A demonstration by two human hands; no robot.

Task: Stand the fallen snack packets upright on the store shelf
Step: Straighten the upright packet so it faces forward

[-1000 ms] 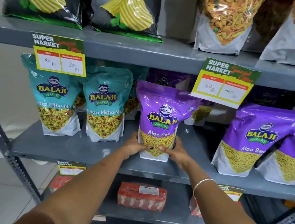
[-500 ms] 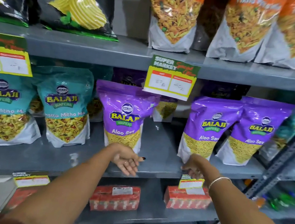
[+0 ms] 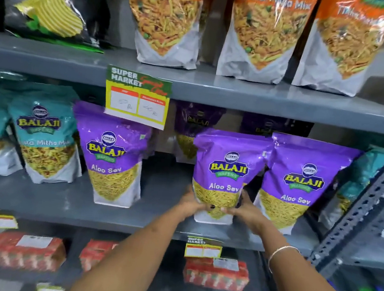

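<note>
Head view, middle shelf, left to right: two teal Mitha Mix packets upright, then a purple Aloo Sev packet upright. Left hand and right hand clamp the base of the middle Aloo Sev packet from either side, fingers curled onto its front. Packet looks near upright, bottom on the shelf; contact is partly hidden. Third Aloo Sev packet touches its right edge.
</note>
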